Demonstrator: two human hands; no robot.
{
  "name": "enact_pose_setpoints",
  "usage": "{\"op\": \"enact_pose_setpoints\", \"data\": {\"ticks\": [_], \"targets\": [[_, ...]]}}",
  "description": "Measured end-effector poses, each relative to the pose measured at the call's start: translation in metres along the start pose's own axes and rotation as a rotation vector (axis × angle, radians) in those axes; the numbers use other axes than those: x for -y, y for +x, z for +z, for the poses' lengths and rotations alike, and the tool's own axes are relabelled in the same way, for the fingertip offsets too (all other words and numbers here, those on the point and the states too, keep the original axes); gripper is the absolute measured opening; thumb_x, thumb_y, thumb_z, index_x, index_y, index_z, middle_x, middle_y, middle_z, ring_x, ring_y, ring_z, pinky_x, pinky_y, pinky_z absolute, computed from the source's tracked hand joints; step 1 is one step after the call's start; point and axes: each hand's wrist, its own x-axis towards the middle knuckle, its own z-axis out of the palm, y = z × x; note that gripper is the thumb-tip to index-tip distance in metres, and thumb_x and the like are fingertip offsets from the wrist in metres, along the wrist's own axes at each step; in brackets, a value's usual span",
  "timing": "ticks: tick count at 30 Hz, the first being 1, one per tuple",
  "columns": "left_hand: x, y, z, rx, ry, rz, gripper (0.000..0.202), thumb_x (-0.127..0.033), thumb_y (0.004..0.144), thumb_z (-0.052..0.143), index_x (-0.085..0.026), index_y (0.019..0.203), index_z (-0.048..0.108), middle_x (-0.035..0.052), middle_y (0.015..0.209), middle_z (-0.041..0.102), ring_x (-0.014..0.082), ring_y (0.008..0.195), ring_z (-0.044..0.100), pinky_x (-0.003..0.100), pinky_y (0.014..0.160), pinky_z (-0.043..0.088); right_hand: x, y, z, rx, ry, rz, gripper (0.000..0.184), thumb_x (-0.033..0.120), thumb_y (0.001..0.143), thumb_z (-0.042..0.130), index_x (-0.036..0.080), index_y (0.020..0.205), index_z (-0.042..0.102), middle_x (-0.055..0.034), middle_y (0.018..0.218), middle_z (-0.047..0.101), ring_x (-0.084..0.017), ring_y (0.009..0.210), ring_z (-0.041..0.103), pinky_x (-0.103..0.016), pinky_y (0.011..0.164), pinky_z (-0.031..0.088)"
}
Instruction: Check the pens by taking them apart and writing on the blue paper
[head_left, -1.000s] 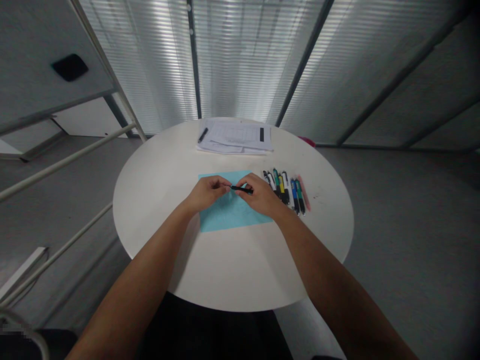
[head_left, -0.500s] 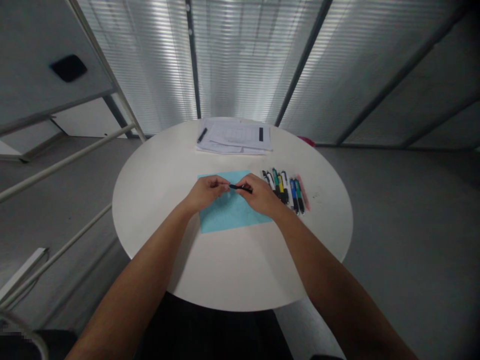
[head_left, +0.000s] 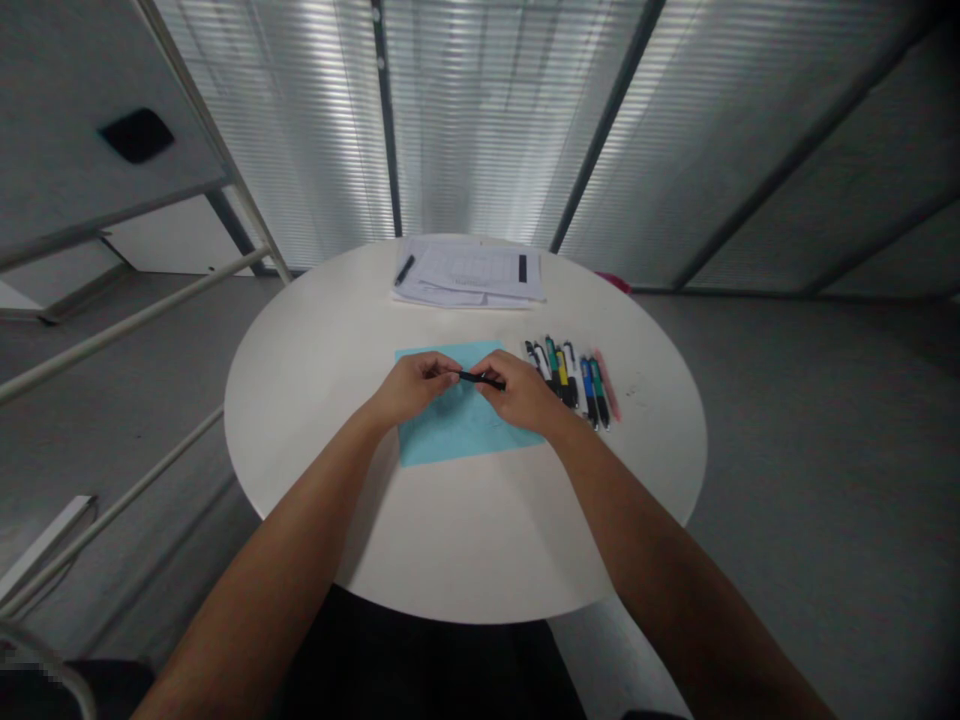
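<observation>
My left hand (head_left: 415, 388) and my right hand (head_left: 521, 392) meet above a light blue sheet of paper (head_left: 465, 440), fingertips pinching a slim black pen (head_left: 482, 379) from either end. The pen lies nearly level, with much of it hidden by my fingers. To the right of my right hand, a row of several multicoloured pens (head_left: 571, 383) lies on the round white table (head_left: 465, 530), close to my knuckles.
A stack of printed papers (head_left: 469, 272) lies at the table's far edge, with a black pen (head_left: 405, 270) on its left side. A pink object (head_left: 615, 282) shows beyond the far rim. Metal railings stand to the left, with a grey floor around the table.
Both hands still hold the black pen over the blue sheet. Only a slight shift of the pen's angle and the view shows.
</observation>
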Motion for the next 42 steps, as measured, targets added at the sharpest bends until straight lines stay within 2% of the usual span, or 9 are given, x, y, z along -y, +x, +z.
{"op": "enact_pose_setpoints", "data": {"ticks": [6,13,18,22,27,32,37,42], "targets": [[-0.002,0.000,-0.001,-0.001,0.042,-0.002,0.024,-0.033,0.075,0.063,-0.014,0.090,0.069,0.0021,0.072,0.065,0.0115,0.063,0.055,0.024,0.061,0.042,-0.003,0.002,0.002,0.013,0.028,-0.018,0.018,0.011,0.079,0.055,0.021,0.093,0.062,-0.0036,0.092,0.054,-0.015,0.083,0.057,-0.033,0.077,0.049],[-0.002,-0.001,0.000,-0.022,0.052,-0.023,0.027,-0.034,0.075,0.064,-0.014,0.092,0.071,0.0030,0.072,0.067,0.0121,0.063,0.056,0.025,0.061,0.042,-0.013,0.001,0.010,-0.016,0.209,0.108,0.035,0.012,0.075,0.058,0.022,0.108,0.054,-0.0008,0.085,0.055,-0.013,0.075,0.056,-0.031,0.073,0.049],[-0.001,-0.002,-0.001,-0.003,0.044,-0.022,0.027,-0.035,0.075,0.065,-0.014,0.092,0.073,0.0020,0.071,0.066,0.0107,0.061,0.053,0.024,0.059,0.040,-0.010,0.000,0.010,-0.046,0.231,0.059,0.031,0.012,0.073,0.059,0.022,0.102,0.054,-0.0013,0.087,0.053,-0.014,0.079,0.055,-0.031,0.074,0.049],[-0.001,-0.003,-0.001,0.012,0.042,-0.019,0.027,-0.036,0.074,0.067,-0.015,0.090,0.073,0.0025,0.074,0.067,0.0107,0.062,0.054,0.024,0.060,0.041,-0.006,0.000,0.008,-0.008,0.324,0.107,0.032,0.013,0.071,0.061,0.022,0.100,0.052,0.0015,0.080,0.052,-0.012,0.072,0.056,-0.029,0.068,0.048],[-0.001,-0.002,-0.002,-0.019,0.017,-0.019,0.029,-0.038,0.074,0.068,-0.014,0.090,0.073,0.0020,0.070,0.065,0.0104,0.061,0.053,0.024,0.060,0.040,-0.006,0.002,0.006,-0.019,0.412,0.174,0.029,0.021,0.070,0.069,0.022,0.095,0.054,0.0008,0.082,0.057,-0.012,0.071,0.058,-0.031,0.071,0.050],[0.000,-0.001,-0.001,-0.063,0.008,-0.017,0.029,-0.040,0.072,0.071,-0.013,0.083,0.073,0.0011,0.065,0.062,0.0102,0.058,0.051,0.025,0.058,0.039,-0.011,0.004,0.006,-0.067,0.378,0.170,0.020,0.025,0.073,0.071,0.021,0.088,0.059,-0.0015,0.084,0.065,-0.015,0.079,0.063,-0.033,0.078,0.051],[-0.001,0.000,0.000,-0.092,-0.035,-0.045,0.029,-0.038,0.068,0.074,-0.013,0.084,0.073,0.0021,0.068,0.065,0.0107,0.059,0.052,0.025,0.059,0.040,-0.013,0.005,0.005,-0.042,0.306,0.154,0.009,0.027,0.077,0.068,0.021,0.082,0.063,0.0000,0.079,0.067,-0.015,0.075,0.063,-0.031,0.074,0.049],[0.000,0.000,0.000,-0.099,-0.017,-0.046,0.028,-0.038,0.070,0.072,-0.013,0.083,0.073,0.0014,0.065,0.063,0.0103,0.056,0.051,0.024,0.056,0.038,-0.011,0.004,0.005,-0.025,0.273,0.114,0.008,0.025,0.080,0.062,0.020,0.087,0.062,-0.0009,0.080,0.065,-0.015,0.074,0.061,-0.032,0.073,0.049]]}}
